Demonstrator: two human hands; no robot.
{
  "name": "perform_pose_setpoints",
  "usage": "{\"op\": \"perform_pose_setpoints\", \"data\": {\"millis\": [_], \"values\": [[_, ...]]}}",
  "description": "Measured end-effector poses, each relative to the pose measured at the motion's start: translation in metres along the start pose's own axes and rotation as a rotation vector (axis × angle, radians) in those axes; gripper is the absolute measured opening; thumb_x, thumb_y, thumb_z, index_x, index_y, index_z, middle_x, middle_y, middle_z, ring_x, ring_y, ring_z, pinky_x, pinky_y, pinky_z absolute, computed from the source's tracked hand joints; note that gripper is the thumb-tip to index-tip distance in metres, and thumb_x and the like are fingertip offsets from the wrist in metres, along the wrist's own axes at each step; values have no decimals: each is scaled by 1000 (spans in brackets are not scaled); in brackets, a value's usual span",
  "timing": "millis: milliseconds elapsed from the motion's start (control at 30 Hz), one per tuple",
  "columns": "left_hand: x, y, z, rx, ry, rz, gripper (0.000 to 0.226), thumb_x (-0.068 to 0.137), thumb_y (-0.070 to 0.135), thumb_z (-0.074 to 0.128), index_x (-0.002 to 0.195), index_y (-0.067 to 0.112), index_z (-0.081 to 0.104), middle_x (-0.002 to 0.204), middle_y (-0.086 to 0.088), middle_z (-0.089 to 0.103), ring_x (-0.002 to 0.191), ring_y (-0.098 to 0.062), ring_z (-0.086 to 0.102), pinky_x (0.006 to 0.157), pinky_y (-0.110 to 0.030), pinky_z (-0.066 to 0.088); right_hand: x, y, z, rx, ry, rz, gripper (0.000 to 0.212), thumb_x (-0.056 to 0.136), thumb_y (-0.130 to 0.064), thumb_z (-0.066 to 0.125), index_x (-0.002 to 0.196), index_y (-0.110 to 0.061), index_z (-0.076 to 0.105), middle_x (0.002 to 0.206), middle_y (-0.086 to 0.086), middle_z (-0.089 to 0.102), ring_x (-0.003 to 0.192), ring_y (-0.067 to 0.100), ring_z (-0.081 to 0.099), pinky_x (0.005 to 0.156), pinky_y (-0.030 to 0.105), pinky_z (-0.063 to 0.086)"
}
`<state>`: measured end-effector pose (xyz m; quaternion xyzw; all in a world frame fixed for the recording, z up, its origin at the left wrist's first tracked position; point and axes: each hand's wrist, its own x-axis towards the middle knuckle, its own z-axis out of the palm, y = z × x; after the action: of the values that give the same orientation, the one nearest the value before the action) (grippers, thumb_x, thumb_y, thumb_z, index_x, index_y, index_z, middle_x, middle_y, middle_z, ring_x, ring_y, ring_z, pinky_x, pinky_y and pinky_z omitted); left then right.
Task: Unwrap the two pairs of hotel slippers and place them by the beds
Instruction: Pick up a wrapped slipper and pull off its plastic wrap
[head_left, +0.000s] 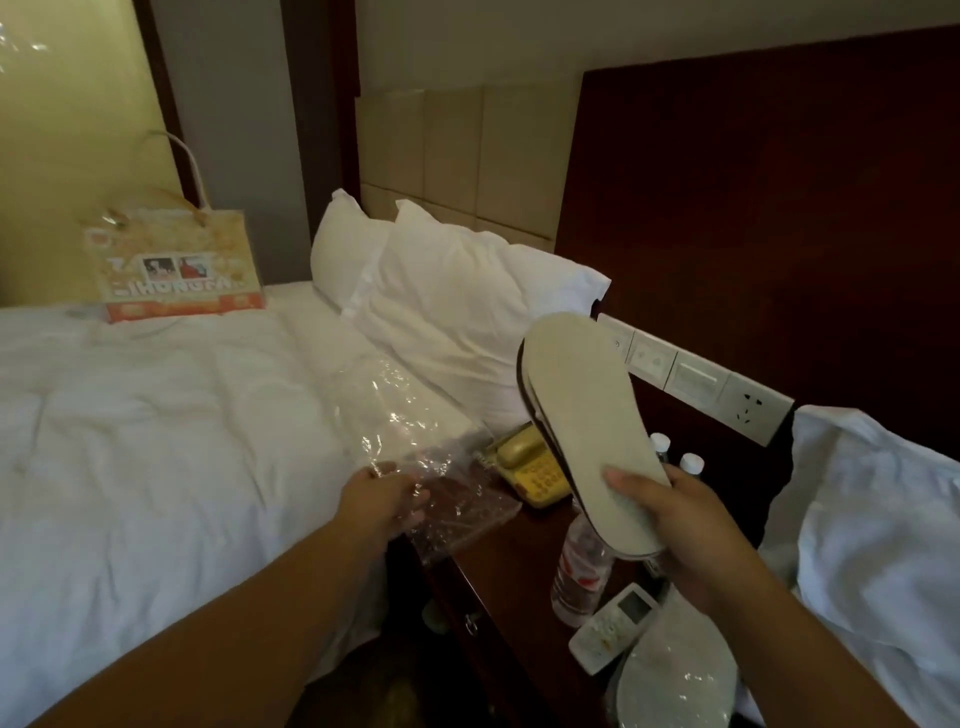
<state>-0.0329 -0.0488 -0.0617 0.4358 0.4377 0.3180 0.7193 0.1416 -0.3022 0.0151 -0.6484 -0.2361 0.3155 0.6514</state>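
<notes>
My right hand (685, 530) grips the heel end of a bare pair of beige slippers (582, 410), stacked sole up and raised above the nightstand. My left hand (382, 501) holds the empty clear plastic wrapper (415, 436), which stretches from the bed edge over the nightstand corner. A second pair of slippers (675, 670), still inside clear plastic, lies at the front right of the nightstand, partly under my right wrist. The left bed (156, 441) has a white duvet. A corner of the right bed (878, 519) shows at the right.
The dark wooden nightstand (498, 597) carries a yellow telephone (530, 467), a lying water bottle (579, 571), two upright bottles (675, 457) and a white remote (613, 629). Two pillows (441, 291) lean on the headboard. A paper gift bag (176, 260) stands on the left bed. Wall sockets (717, 384) run behind.
</notes>
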Motion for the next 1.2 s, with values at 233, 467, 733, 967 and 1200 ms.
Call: {"op": "perform_pose_setpoints", "data": {"millis": [233,467,733,967,1200], "values": [[43,-57,25,111,-48,-92,30,84,8,69,113,10,61,100,-15,72,71,-22,71,49,-29,55,16,5,3,8,8,-1,35,82,-23,70,116,-16,66,103,7,76,93,26,73,79,44,55],[67,-108,35,116,-150,-232,43,78,38,75,114,24,57,107,-3,69,92,-23,69,77,-42,59,39,9,22,-32,-51,-15,34,84,-24,66,118,-25,61,108,-1,74,97,20,72,81,42,55],[94,-128,35,275,-137,-213,28,81,26,68,103,42,60,90,-2,70,72,-18,62,65,-33,54,93,47,66,-73,25,38,23,89,-16,61,101,-34,68,101,-5,75,91,18,70,72,37,54],[112,-148,3,287,-12,-273,69,94,19,58,150,24,19,85,-9,62,67,-19,55,50,-29,44,153,119,90,-28,135,314,37,89,-8,63,124,-18,57,108,7,70,97,28,67,78,44,57],[118,-154,-61,315,35,-324,60,91,24,61,142,24,29,84,-9,60,63,-20,55,48,-28,39,171,183,101,-247,167,442,34,89,-8,61,123,-10,61,99,5,68,84,22,65,65,33,52]]}}
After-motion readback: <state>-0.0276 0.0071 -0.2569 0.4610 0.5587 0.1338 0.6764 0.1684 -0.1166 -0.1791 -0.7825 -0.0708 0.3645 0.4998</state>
